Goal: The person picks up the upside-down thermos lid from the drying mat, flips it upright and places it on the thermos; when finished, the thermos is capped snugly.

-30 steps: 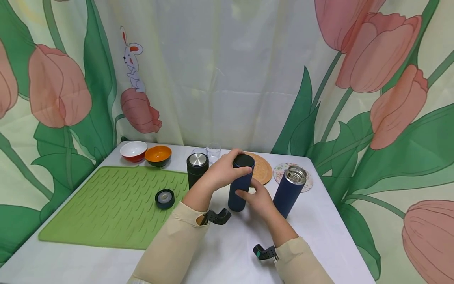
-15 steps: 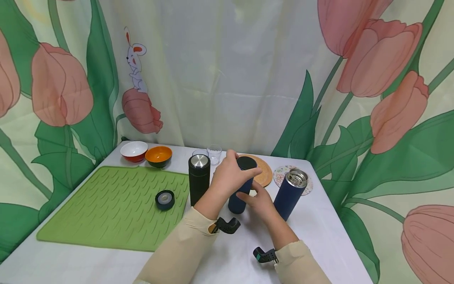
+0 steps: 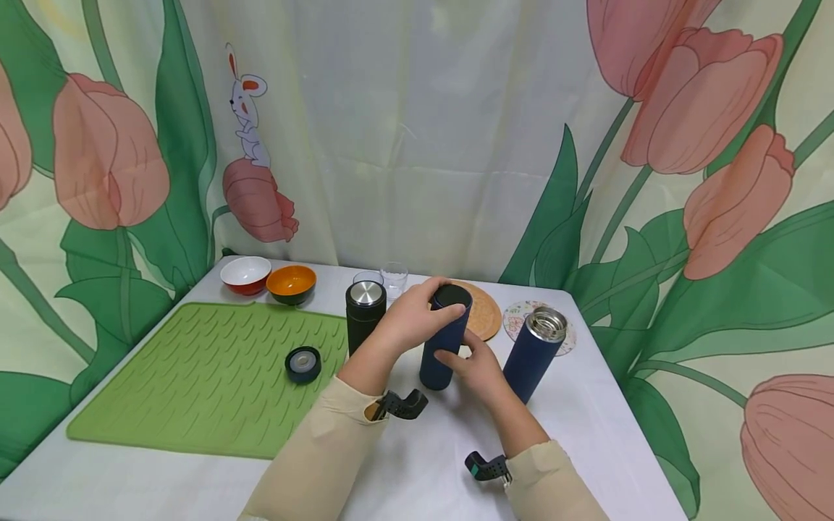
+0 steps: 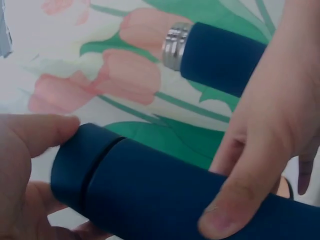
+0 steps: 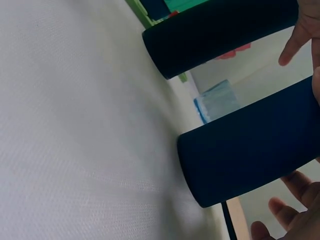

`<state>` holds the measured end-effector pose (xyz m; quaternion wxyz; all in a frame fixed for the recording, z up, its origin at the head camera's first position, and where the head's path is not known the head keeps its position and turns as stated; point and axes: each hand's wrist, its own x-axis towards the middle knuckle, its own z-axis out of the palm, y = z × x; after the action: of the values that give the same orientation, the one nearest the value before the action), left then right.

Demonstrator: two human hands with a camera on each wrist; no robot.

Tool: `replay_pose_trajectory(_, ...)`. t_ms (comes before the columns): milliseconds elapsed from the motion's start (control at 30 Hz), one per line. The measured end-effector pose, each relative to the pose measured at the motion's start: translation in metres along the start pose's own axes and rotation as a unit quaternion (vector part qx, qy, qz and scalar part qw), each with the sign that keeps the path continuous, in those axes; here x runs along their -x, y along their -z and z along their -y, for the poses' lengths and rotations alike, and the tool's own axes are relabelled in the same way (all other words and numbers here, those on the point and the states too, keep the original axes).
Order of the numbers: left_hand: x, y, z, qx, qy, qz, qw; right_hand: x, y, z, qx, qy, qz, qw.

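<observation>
A dark blue thermos (image 3: 438,362) stands on the white table in the head view, between both hands. My left hand (image 3: 417,317) holds its lid (image 4: 82,162) from above, thumb in front and fingers at the far side. In the left wrist view a dark seam runs between lid and body. My right hand (image 3: 481,367) grips the body lower down, its thumb across the near side. Right of it stands a second blue thermos (image 3: 531,362) with its steel mouth uncovered. A black flask (image 3: 366,315) with a steel-topped lid is just left of my left hand.
A loose dark cap (image 3: 302,365) lies on the green mat (image 3: 195,383). Two bowls, one white inside (image 3: 245,272) and one orange inside (image 3: 292,281), sit at the back left. Behind are clear glasses (image 3: 394,276), a round wooden board (image 3: 485,311) and a floral round mat (image 3: 515,315).
My left hand turns on the lid: its wrist and thumb swing right, then back left. My right hand stays on the thermos body, which keeps its place.
</observation>
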<state>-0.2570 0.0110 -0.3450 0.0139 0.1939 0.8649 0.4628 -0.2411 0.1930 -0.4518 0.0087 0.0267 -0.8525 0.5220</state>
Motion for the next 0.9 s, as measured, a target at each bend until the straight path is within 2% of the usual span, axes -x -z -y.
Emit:
replay_pose_trajectory(100,0.002,-0.013,-0.006,-0.036,0.024,-0.056,0.9975,0.0,0.001,0.0,0.011,-0.006,-0.005,1.0)
replay_pose_trajectory(233,0.004,-0.032,-0.015,-0.097,0.063,-0.132,0.9844,0.001,0.001,0.001,0.026,-0.005,-0.014,1.0)
replay_pose_trajectory(300,0.004,-0.036,-0.017,-0.118,0.074,-0.157,0.9777,0.001,0.001,0.001,0.028,-0.001,-0.017,0.999)
replay_pose_trajectory(367,0.003,-0.037,-0.017,-0.118,0.076,-0.169,0.9756,0.001,0.001,0.002,0.025,0.004,-0.016,1.0)
replay_pose_trajectory(433,0.003,-0.034,-0.014,-0.104,0.069,-0.164,0.9785,0.001,0.0,0.002,0.022,0.0,-0.016,1.0)
replay_pose_trajectory(500,0.002,-0.028,-0.011,-0.083,0.059,-0.142,0.9846,0.001,0.0,0.002,0.019,-0.005,-0.013,1.0)
replay_pose_trajectory(667,0.001,-0.007,-0.002,-0.016,0.033,-0.056,0.9978,0.0,0.001,0.003,0.017,-0.008,-0.003,1.0)
replay_pose_trajectory(800,0.0,0.005,0.002,0.034,0.027,-0.001,0.9991,-0.001,0.001,0.003,0.012,-0.005,0.001,1.0)
replay_pose_trajectory(900,0.0,0.004,0.003,0.036,0.03,0.002,0.9989,-0.001,0.001,0.001,0.01,-0.006,0.002,1.0)
